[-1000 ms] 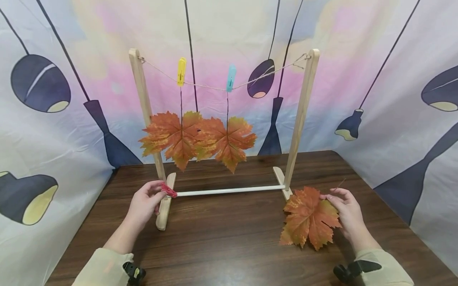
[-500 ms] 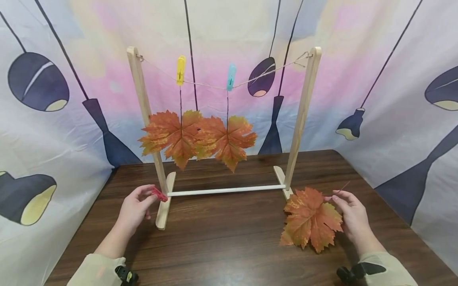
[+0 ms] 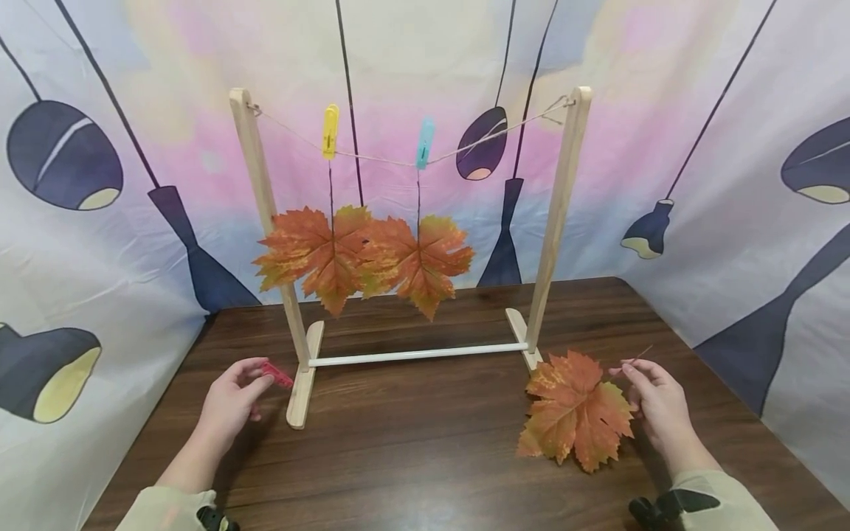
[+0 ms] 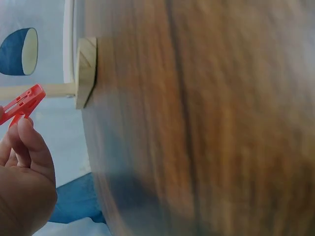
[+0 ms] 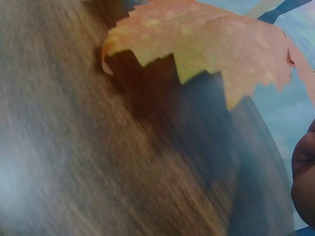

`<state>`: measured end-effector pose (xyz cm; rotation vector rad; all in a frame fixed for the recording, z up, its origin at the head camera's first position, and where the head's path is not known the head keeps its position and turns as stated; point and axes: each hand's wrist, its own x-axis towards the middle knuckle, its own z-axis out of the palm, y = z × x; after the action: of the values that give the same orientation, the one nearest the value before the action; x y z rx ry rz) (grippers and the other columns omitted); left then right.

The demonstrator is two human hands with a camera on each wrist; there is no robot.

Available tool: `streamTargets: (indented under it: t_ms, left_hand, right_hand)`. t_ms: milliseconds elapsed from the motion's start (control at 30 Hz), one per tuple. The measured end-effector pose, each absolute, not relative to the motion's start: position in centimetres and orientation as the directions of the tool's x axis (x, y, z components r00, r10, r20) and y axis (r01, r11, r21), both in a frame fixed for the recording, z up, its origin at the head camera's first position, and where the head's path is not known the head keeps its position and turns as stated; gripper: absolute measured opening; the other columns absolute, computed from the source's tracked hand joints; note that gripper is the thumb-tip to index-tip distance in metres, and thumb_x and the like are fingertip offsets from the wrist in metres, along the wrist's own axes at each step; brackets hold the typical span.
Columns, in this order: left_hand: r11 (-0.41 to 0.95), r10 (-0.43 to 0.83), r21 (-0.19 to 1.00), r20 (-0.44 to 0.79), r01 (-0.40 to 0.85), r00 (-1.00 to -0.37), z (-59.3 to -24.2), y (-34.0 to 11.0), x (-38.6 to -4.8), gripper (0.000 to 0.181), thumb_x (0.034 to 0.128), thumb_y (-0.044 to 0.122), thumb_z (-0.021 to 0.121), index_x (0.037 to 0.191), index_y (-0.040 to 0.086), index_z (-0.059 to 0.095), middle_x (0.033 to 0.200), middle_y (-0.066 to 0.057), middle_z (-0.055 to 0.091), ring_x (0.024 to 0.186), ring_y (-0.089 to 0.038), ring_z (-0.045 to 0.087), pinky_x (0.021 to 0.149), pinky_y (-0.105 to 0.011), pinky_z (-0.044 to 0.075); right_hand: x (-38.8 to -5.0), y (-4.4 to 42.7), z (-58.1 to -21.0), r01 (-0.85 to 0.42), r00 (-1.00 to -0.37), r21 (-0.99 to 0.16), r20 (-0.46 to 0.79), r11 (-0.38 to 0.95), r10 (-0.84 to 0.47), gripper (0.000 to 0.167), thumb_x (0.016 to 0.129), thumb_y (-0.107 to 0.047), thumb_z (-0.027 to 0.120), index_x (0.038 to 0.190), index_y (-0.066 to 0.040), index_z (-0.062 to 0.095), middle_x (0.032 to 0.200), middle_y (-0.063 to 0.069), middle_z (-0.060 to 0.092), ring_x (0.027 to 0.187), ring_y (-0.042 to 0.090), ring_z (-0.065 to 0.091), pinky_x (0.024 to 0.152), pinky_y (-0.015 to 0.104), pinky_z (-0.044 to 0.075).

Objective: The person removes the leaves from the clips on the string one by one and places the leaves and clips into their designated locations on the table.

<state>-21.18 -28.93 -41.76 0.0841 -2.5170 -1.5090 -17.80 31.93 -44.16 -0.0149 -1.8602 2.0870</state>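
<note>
My left hand (image 3: pixel 229 402) pinches a red clothespin (image 3: pixel 277 374) just left of the rack's left foot. In the left wrist view the clothespin (image 4: pixel 25 102) shows between thumb and fingers. On the right, my right hand (image 3: pixel 657 402) pinches the thin stem of an orange maple leaf (image 3: pixel 576 413), whose blade spreads to the left of the fingers, low by the table. From the string of the wooden rack (image 3: pixel 564 199), a yellow clothespin (image 3: pixel 330 133) and a blue clothespin (image 3: pixel 425 144) each hold the stem of a hanging leaf. These two leaves (image 3: pixel 332 254) overlap at their edges.
The rack stands on two wooden feet (image 3: pixel 304 394) joined by a white rod (image 3: pixel 418 355). Under it is a dark wood-grain table (image 3: pixel 412 442). A printed cloth (image 3: pixel 412 44) with lamp pictures hangs behind and at both sides.
My left hand has drawn back to the left and down with the red clothespin, away from the rack's foot. My right hand has shifted slightly right and down, still holding the leaf's stem.
</note>
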Motion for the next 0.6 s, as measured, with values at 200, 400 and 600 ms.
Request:
streamTargets:
  t_ms: [200, 400, 600]
  left_hand:
    - [0.487, -0.156, 0.873, 0.115, 0.025, -0.981, -42.5, -30.0, -20.7, 0.044, 0.0936, 0.023, 0.058, 0.129, -0.001, 0.046, 0.112, -0.02, 0.054, 0.045, -0.013, 0.046, 0.045, -0.031, 0.049]
    - [0.486, -0.17, 0.874, 0.084, -0.009, -0.982, -43.0, -30.7, -20.5, 0.047, 0.094, 0.026, 0.058, 0.131, 0.0, 0.045, 0.115, -0.019, 0.053, 0.046, -0.012, 0.046, 0.048, -0.032, 0.05]
    - [0.489, -0.157, 0.872, 0.085, -0.003, -0.984, -43.3, -31.1, -20.4, 0.048, 0.0939, 0.025, 0.059, 0.131, 0.0, 0.044, 0.114, -0.018, 0.054, 0.046, -0.011, 0.046, 0.048, -0.032, 0.051]
  right_hand:
    - [-17.7, 32.4, -44.3, -0.237, -0.938, -0.969, 0.21, -0.068, 0.277, 0.007, 0.093, -0.012, 0.059, 0.091, -0.013, 0.065, 0.081, -0.006, 0.07, 0.04, 0.005, 0.04, 0.034, 0.03, 0.024]
    - [-17.6, 32.8, -44.5, -0.225, -0.941, -0.972, 0.196, -0.075, 0.277, 0.013, 0.094, -0.011, 0.058, 0.088, -0.017, 0.067, 0.081, -0.008, 0.07, 0.04, 0.004, 0.041, 0.034, 0.029, 0.025]
    - [-17.2, 33.2, -44.6, -0.186, -0.946, -0.98, 0.159, -0.069, 0.283, 0.01, 0.094, -0.015, 0.059, 0.09, -0.019, 0.067, 0.081, -0.009, 0.07, 0.042, 0.004, 0.04, 0.034, 0.027, 0.026]
